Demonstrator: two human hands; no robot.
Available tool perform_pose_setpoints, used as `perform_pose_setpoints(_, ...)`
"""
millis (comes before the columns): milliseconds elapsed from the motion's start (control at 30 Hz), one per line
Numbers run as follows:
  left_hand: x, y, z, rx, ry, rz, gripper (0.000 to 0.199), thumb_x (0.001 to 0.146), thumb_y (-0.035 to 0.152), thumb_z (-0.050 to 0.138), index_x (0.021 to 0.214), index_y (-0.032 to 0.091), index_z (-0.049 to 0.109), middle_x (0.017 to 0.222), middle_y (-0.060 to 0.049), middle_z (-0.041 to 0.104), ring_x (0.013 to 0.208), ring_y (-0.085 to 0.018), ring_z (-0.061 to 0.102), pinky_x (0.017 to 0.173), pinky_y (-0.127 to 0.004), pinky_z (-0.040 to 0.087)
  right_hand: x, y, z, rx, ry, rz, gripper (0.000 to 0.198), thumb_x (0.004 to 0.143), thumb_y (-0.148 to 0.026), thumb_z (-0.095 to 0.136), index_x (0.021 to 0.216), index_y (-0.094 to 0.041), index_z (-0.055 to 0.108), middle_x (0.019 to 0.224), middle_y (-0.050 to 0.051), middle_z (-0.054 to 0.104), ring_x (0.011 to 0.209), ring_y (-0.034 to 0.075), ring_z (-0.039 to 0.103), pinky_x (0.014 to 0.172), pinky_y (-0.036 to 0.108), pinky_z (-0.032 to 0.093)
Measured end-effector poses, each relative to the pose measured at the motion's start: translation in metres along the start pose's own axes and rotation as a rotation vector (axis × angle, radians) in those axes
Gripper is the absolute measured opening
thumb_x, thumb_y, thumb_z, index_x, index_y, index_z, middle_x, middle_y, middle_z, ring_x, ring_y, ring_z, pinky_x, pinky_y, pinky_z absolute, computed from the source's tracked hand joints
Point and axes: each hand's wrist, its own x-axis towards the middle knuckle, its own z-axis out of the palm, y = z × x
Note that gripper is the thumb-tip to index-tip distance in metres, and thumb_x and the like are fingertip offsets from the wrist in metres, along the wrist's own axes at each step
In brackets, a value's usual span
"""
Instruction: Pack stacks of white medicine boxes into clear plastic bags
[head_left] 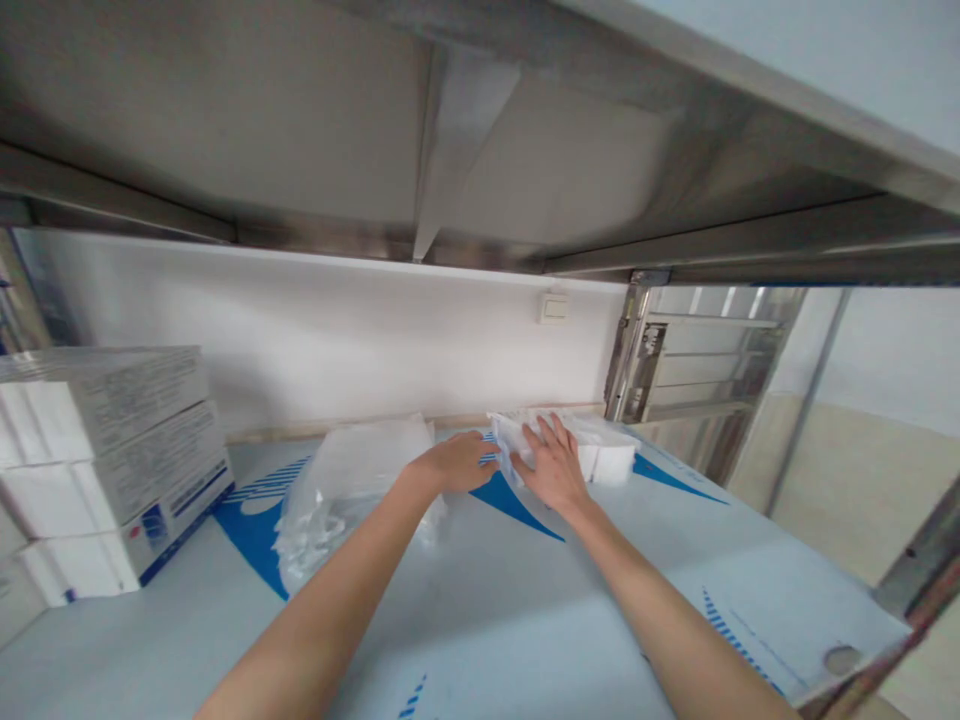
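My right hand (553, 468) lies with its fingers spread on a white pack in clear plastic wrap (606, 460), near the back wall. The pack looks like white boxes or paper blocks; its kind is not clear. My left hand (459, 460) is at the pack's left end, its fingers bent together at the loose edge of the wrap; its thumb is mostly hidden. Left of this hand sits another plastic-wrapped white pack (382, 450), with crumpled film bunched at its front.
White printed boxes (165, 490) are stacked at the left. Above my arms hangs a metal shelf underside (300, 130) with a cross brace. Blue-printed film covers the lower shelf (525, 640). A metal post (628, 345) rises at the back right, and a switch (553, 308) is on the wall.
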Motion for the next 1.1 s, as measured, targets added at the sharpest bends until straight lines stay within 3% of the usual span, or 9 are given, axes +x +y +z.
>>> perform_pose_setpoints(100, 0.014, -0.003, 0.0, -0.025, -0.044, 0.027, 0.04, 0.095, 0.031, 0.046, 0.131, 0.026, 0.063, 0.136, -0.003, 0.064, 0.125, -0.023, 0.06, 0.108, -0.032, 0.045, 0.002, -0.002, 0.002, 0.033, 0.007, -0.056, 0.059, 0.091, -0.045, 0.048, 0.141, -0.013, 0.054, 0.151, 0.016, 0.047, 0.149, 0.033, 0.02, 0.118, 0.047, 0.019)
perform_pose_setpoints(200, 0.019, -0.006, 0.001, -0.033, -0.047, 0.036, 0.042, 0.095, 0.03, 0.045, 0.135, 0.024, 0.059, 0.141, -0.004, 0.06, 0.13, -0.023, 0.056, 0.111, -0.034, 0.042, 0.003, -0.005, 0.003, 0.079, 0.019, -0.088, 0.059, 0.088, -0.039, 0.052, 0.139, -0.007, 0.053, 0.147, 0.019, 0.05, 0.145, 0.032, 0.03, 0.119, 0.044, 0.016)
perform_pose_setpoints(400, 0.022, -0.016, 0.006, 0.001, -0.057, 0.042, 0.044, 0.095, 0.019, 0.04, 0.135, 0.018, 0.059, 0.144, -0.008, 0.057, 0.137, -0.021, 0.048, 0.116, -0.031, 0.035, 0.003, -0.016, -0.002, 0.116, 0.065, -0.042, 0.037, 0.088, -0.03, 0.051, 0.121, -0.016, 0.063, 0.129, 0.016, 0.065, 0.124, 0.032, 0.054, 0.115, 0.058, 0.003)
perform_pose_setpoints(567, 0.02, -0.022, 0.005, -0.01, -0.067, 0.056, 0.047, 0.094, 0.021, 0.04, 0.139, 0.022, 0.055, 0.142, -0.005, 0.059, 0.133, -0.021, 0.052, 0.114, -0.031, 0.037, 0.004, -0.018, -0.005, 0.099, 0.055, -0.026, 0.031, 0.084, -0.025, 0.053, 0.113, -0.019, 0.065, 0.118, 0.013, 0.069, 0.117, 0.032, 0.056, 0.111, 0.054, 0.016)
perform_pose_setpoints(667, 0.019, -0.023, 0.003, -0.032, -0.056, 0.059, 0.049, 0.094, 0.022, 0.04, 0.141, 0.023, 0.053, 0.145, -0.004, 0.056, 0.135, -0.02, 0.05, 0.114, -0.031, 0.036, 0.007, -0.016, -0.003, 0.084, 0.056, -0.04, 0.039, 0.083, -0.024, 0.055, 0.121, -0.019, 0.062, 0.122, 0.014, 0.064, 0.118, 0.032, 0.054, 0.106, 0.049, 0.026)
perform_pose_setpoints(800, 0.021, -0.022, 0.0, -0.058, -0.053, 0.065, 0.047, 0.092, 0.018, 0.038, 0.134, 0.023, 0.059, 0.141, -0.003, 0.06, 0.133, -0.02, 0.052, 0.112, -0.029, 0.037, 0.014, -0.017, 0.0, 0.012, 0.08, 0.017, 0.053, 0.085, -0.036, 0.058, 0.131, -0.01, 0.055, 0.12, 0.02, 0.06, 0.112, 0.035, 0.053, 0.096, 0.044, 0.036)
perform_pose_setpoints(933, 0.021, -0.02, -0.002, -0.073, -0.056, 0.074, 0.048, 0.092, 0.017, 0.037, 0.134, 0.016, 0.06, 0.141, -0.009, 0.06, 0.131, -0.021, 0.053, 0.111, -0.027, 0.038, 0.019, -0.02, -0.001, -0.028, 0.103, 0.079, 0.04, 0.084, -0.039, 0.062, 0.113, -0.012, 0.064, 0.111, 0.019, 0.059, 0.108, 0.035, 0.052, 0.09, 0.043, 0.039)
perform_pose_setpoints(1100, 0.019, -0.022, -0.004, -0.072, -0.057, 0.047, 0.051, 0.092, 0.018, 0.035, 0.137, 0.021, 0.058, 0.142, -0.006, 0.059, 0.133, -0.02, 0.052, 0.111, -0.028, 0.038, 0.02, -0.017, 0.001, 0.051, 0.105, 0.077, 0.03, 0.08, -0.032, 0.064, 0.105, -0.017, 0.062, 0.11, 0.015, 0.058, 0.11, 0.034, 0.051, 0.088, 0.043, 0.039)
